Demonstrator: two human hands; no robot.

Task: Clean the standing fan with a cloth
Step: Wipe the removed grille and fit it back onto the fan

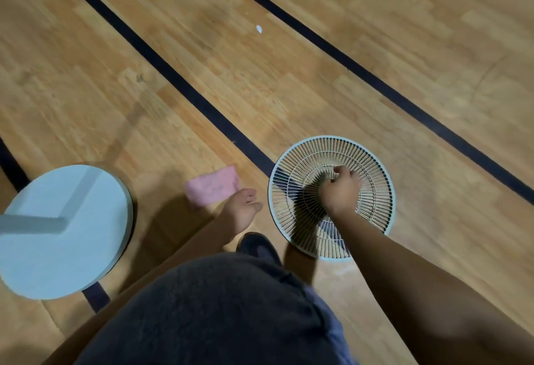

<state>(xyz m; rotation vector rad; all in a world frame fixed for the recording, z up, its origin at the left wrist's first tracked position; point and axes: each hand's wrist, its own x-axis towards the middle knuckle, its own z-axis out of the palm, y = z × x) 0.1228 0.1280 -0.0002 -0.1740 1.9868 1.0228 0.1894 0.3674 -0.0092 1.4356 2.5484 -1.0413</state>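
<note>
A round white fan grille (pixel 372 191) lies flat on the wooden floor at the right. My right hand (pixel 341 188) grips its centre, fingers curled through the ribs. A pink cloth (pixel 211 187) lies on the floor to the left of the grille. My left hand (pixel 241 208) hovers just beside the cloth's right corner, fingers loosely bent and holding nothing. The fan's round pale base (pixel 66 249) stands at the left, and its pole (pixel 31 224) runs off the left edge.
Dark tape lines (pixel 179 81) cross the wooden floor diagonally. A small white scrap (pixel 259 28) lies far ahead. My dark shoe (pixel 257 246) stands between the cloth and the grille, with my dark shorts (pixel 208 312) below it.
</note>
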